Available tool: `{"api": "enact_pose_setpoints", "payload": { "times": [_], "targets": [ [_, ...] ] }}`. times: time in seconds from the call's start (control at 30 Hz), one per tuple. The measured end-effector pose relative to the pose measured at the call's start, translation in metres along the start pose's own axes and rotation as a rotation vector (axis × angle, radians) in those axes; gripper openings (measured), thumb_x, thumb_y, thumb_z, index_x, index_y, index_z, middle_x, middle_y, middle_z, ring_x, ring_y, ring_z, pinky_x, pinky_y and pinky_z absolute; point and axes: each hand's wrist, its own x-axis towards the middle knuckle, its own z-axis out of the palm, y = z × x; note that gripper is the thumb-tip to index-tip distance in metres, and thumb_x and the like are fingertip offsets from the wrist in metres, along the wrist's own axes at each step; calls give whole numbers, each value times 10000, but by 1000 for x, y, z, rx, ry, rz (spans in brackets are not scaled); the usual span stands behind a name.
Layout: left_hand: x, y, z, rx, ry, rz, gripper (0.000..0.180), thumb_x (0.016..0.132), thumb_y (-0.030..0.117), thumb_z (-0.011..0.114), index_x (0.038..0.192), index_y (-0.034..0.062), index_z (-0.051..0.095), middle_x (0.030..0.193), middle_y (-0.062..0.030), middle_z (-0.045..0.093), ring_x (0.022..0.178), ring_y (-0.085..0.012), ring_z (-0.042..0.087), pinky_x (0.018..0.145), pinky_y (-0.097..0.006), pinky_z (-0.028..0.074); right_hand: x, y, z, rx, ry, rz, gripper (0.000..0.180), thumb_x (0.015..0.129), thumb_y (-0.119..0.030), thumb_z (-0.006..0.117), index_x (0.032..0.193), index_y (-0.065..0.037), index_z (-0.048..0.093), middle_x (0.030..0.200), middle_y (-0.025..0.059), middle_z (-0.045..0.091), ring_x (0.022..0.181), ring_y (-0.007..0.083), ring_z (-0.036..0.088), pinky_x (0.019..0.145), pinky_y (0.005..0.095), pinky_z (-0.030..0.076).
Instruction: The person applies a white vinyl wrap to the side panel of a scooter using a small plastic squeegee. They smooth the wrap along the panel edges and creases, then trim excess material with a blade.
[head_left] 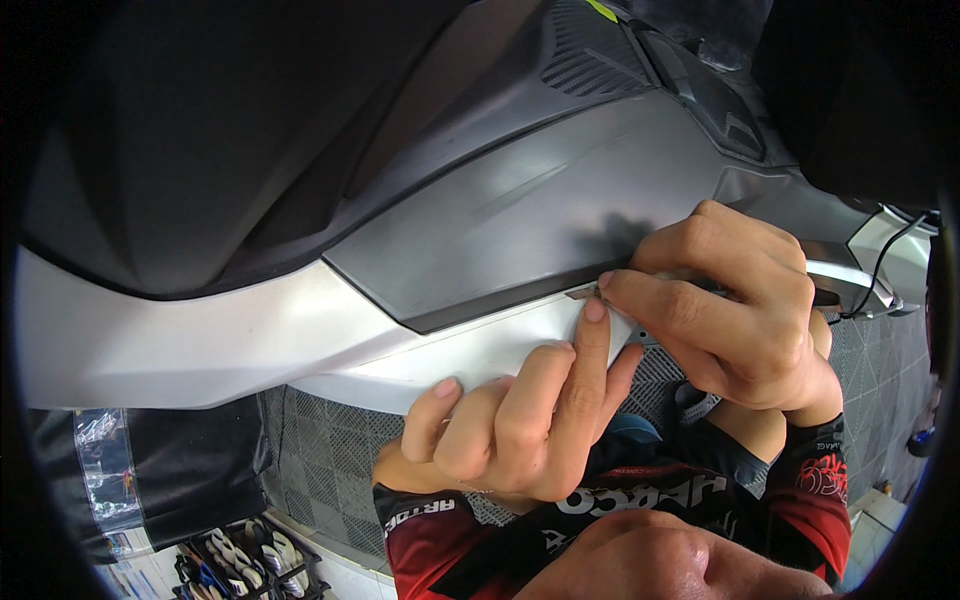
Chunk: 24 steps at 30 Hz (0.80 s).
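Note:
A motor scooter's bodywork fills the upper view, with a grey side panel above a white lower panel. On the white panel's upper edge is a small brownish strip, partly hidden by my fingers. My left hand rests against the white panel, its index finger stretched out and its tip touching just beside the strip. The other fingers are bent, tips on the panel's lower part. My right hand is closed, fingertips pinched at the strip's right end. Whatever lies between them is too small to make out.
A dark seat or cover bulges over the upper left. A black cable hangs at the right. Below are grey floor tiles, a black sheet-like cover at the left, and a rack of shoe-like items at lower left.

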Motion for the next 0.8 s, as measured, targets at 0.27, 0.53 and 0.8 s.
{"api": "enact_pose_setpoints", "payload": {
  "times": [0.27, 0.53, 0.8],
  "targets": [
    [-2, -2, -2, -7, 2, -3, 434, 861, 630, 841, 1067, 253, 906, 965, 54, 553, 995, -226, 459, 919, -434, 420, 1, 0, 1, 2, -4, -22, 284, 707, -98, 817, 980, -21, 836, 847, 71, 699, 653, 181, 645, 527, 310, 485],
    [-4, -5, -1, -8, 16, 17, 424, 893, 637, 818, 1026, 245, 907, 963, 50, 555, 1000, -224, 465, 933, -444, 422, 2, -1, 1, 4, -18, -28, 279, 715, -100, 820, 984, -26, 836, 859, 66, 696, 648, 178, 638, 523, 306, 475],
    [-6, -10, 0, -4, 53, 41, 397, 884, 624, 827, 1003, 253, 900, 982, 60, 569, 1002, -225, 472, 931, -451, 424, 5, -2, 3, 14, -12, -41, 279, 721, -96, 818, 991, -26, 830, 864, 66, 694, 644, 176, 637, 518, 306, 475]
  ]
}}
